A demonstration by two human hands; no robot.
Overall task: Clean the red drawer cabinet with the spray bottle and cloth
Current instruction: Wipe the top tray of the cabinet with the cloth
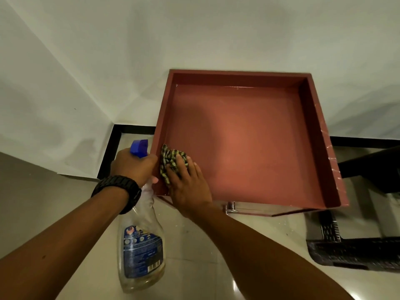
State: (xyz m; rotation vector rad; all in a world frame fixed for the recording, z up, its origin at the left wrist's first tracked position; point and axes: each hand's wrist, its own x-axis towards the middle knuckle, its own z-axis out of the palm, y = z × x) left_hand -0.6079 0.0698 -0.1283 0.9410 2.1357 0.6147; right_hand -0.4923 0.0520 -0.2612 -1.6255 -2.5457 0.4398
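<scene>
The red drawer cabinet stands against the white wall, seen from above, with a raised rim around its flat top. My right hand presses a crumpled green-and-black striped cloth onto the top's near left corner. My left hand grips the neck of a clear spray bottle with a blue trigger head and blue label. The bottle hangs just left of the cabinet, outside its rim. A black watch sits on my left wrist.
A dark woven stool or basket stands on the glossy tiled floor to the right of the cabinet. A metal drawer handle shows below the cabinet's front edge. The wall corner with black skirting lies to the left.
</scene>
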